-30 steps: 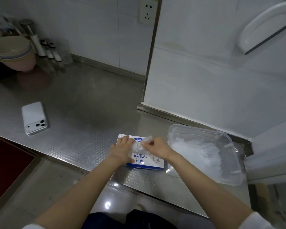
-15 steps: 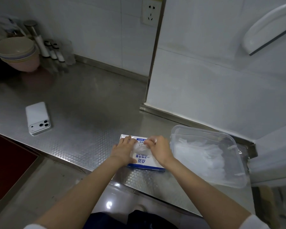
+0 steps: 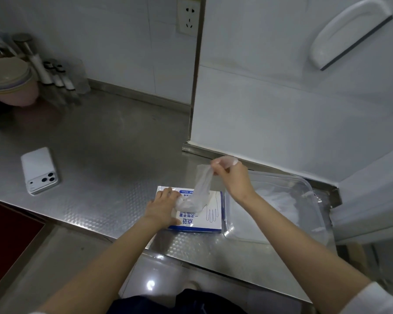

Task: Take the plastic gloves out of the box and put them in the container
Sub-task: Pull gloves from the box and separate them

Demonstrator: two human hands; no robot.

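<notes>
My right hand has come up off the box in the last half second. It now pinches the top of one thin glove between curled fingers and thumb, drawing it into a stretched strip. The glove's lower end is still bunched at the box's opening, so it isn't free yet. My left hand lies on the box top, fingers fairly straight, pinning it down. The container sits just beside the box on the right, so I judge the carry will be short.
</notes>
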